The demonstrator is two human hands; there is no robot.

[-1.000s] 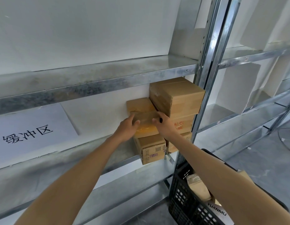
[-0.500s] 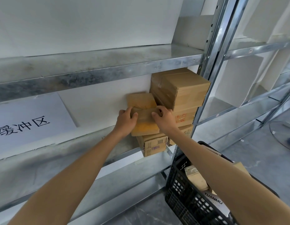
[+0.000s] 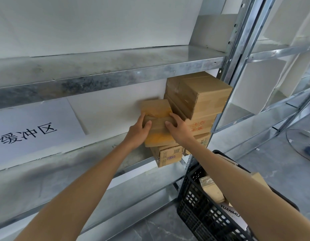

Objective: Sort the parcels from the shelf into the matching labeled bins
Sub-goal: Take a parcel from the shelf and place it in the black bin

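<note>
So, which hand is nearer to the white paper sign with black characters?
Left. The left hand grips the flat brown cardboard parcel on the side toward the white paper sign; the right hand grips its far side.

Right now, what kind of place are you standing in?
Probably a warehouse or parcel storeroom: long metal shelving, stacked cardboard parcels on it, and a black crate holding more.
</note>
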